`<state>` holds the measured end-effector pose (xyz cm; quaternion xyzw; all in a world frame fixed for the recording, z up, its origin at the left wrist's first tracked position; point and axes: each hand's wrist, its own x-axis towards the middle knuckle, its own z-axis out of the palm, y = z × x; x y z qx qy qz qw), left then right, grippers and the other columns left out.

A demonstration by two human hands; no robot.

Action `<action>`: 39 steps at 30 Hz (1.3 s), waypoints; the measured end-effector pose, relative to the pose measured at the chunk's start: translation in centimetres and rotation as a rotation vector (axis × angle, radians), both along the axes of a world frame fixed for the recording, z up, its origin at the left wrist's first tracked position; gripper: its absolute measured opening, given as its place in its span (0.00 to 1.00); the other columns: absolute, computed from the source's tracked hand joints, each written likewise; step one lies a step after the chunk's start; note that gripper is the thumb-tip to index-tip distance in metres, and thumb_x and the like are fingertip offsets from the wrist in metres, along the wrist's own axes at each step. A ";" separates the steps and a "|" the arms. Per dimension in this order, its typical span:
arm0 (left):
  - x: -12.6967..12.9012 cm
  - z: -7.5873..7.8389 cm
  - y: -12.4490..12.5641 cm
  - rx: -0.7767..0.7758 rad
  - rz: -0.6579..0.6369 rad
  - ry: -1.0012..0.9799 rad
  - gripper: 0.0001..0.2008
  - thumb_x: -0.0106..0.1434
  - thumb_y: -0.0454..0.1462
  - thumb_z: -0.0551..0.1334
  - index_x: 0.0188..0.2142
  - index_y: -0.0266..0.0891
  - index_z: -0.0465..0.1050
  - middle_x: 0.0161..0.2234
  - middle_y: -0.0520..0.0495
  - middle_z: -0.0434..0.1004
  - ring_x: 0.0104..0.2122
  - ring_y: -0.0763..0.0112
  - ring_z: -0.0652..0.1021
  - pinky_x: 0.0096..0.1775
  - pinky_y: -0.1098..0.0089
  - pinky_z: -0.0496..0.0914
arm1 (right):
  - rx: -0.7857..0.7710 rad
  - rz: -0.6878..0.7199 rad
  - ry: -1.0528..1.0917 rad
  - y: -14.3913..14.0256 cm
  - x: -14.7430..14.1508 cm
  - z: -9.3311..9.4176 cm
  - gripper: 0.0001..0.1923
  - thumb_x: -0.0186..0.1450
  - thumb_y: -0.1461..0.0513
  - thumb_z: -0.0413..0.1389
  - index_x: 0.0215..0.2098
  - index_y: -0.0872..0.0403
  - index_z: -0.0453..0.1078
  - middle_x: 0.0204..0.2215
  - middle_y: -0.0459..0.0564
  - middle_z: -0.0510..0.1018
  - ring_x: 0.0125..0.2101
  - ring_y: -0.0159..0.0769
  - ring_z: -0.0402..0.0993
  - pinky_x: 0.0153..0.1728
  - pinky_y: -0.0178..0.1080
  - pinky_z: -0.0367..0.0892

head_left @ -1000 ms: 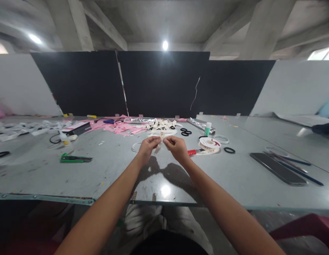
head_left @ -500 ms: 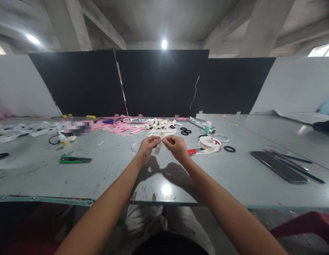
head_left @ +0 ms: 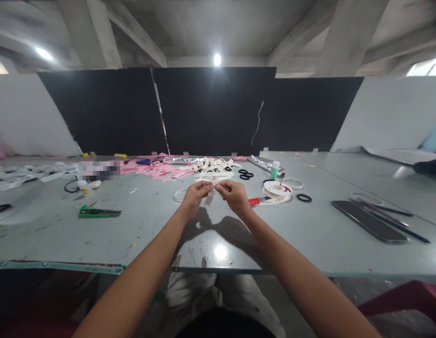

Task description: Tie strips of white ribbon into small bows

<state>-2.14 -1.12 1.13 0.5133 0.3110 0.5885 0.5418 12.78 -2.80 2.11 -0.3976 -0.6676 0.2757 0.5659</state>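
Note:
Between my two hands, above the middle of the table, is a short cream ribbon (head_left: 210,197) with one end hanging down. My left hand (head_left: 196,196) pinches it from the left, fingertips closed. From the right, my right hand (head_left: 232,193) pinches the same ribbon, its fingertips almost meeting the left ones. The exact fold at the fingertips is too small to make out. Just beyond the hands lie a white strip (head_left: 223,175) and a pile of cream ribbon bows (head_left: 213,164). A spool of printed ribbon (head_left: 277,188) sits to the right, beside a red-handled tool (head_left: 253,202).
Black rings (head_left: 245,174) and a green-and-white glue stick (head_left: 275,170) lie behind the right hand. A green cutter knife (head_left: 99,212) is at left, pink strips (head_left: 161,169) at the back. A dark phone-like slab (head_left: 368,220) and pens (head_left: 401,226) are at right.
Both hands keep nearly the same place and the same pinch on the ribbon. The view has shifted very slightly; nothing on the table has visibly moved.

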 end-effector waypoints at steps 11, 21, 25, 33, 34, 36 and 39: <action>0.2 0.2 -0.1 -0.036 -0.022 -0.063 0.14 0.43 0.41 0.72 0.27 0.35 0.74 0.22 0.53 0.71 0.22 0.80 0.68 0.28 0.75 0.61 | -0.024 0.038 0.007 -0.1 0.0 0.2 0.15 0.57 0.52 0.57 0.27 0.57 0.73 0.14 0.41 0.65 0.17 0.27 0.57 0.19 0.32 0.55; 0.1 0.5 -0.4 -0.038 -0.015 -0.056 0.14 0.42 0.40 0.73 0.27 0.36 0.74 0.22 0.54 0.71 0.22 0.79 0.68 0.28 0.74 0.60 | 0.009 0.031 -0.015 -0.1 0.0 0.1 0.15 0.57 0.52 0.57 0.27 0.57 0.73 0.15 0.42 0.65 0.17 0.26 0.57 0.20 0.32 0.55; 0.0 0.3 -0.3 -0.013 -0.007 -0.027 0.14 0.43 0.40 0.72 0.27 0.36 0.75 0.23 0.53 0.72 0.24 0.78 0.69 0.31 0.74 0.62 | 0.017 0.013 -0.026 0.0 0.0 0.0 0.15 0.57 0.52 0.56 0.27 0.57 0.73 0.16 0.43 0.67 0.18 0.27 0.58 0.20 0.32 0.55; 0.1 0.5 -0.3 0.006 0.000 -0.002 0.14 0.43 0.41 0.72 0.27 0.35 0.74 0.25 0.52 0.72 0.26 0.77 0.70 0.33 0.72 0.64 | 0.034 0.028 -0.008 0.0 -0.1 -0.1 0.14 0.57 0.53 0.56 0.27 0.57 0.72 0.16 0.42 0.67 0.18 0.26 0.57 0.21 0.31 0.55; 0.2 0.6 -0.4 0.005 -0.002 -0.008 0.14 0.43 0.41 0.72 0.26 0.35 0.74 0.24 0.52 0.72 0.26 0.77 0.70 0.33 0.72 0.64 | 0.035 0.025 -0.008 0.0 0.0 -0.1 0.15 0.57 0.53 0.56 0.27 0.57 0.72 0.16 0.43 0.67 0.18 0.26 0.57 0.21 0.31 0.55; 0.2 0.8 -0.6 0.003 -0.001 -0.022 0.14 0.43 0.41 0.72 0.26 0.35 0.74 0.24 0.52 0.72 0.26 0.76 0.70 0.33 0.72 0.64 | 0.034 0.015 -0.014 0.0 0.0 0.0 0.15 0.57 0.53 0.56 0.28 0.57 0.73 0.16 0.43 0.67 0.18 0.26 0.57 0.21 0.31 0.55; 0.3 1.0 -0.8 0.011 0.004 -0.032 0.13 0.43 0.40 0.71 0.26 0.35 0.74 0.24 0.52 0.71 0.25 0.77 0.70 0.33 0.72 0.63 | 0.026 0.010 -0.025 0.0 0.0 0.1 0.15 0.58 0.53 0.57 0.28 0.57 0.74 0.16 0.43 0.67 0.18 0.26 0.58 0.21 0.31 0.55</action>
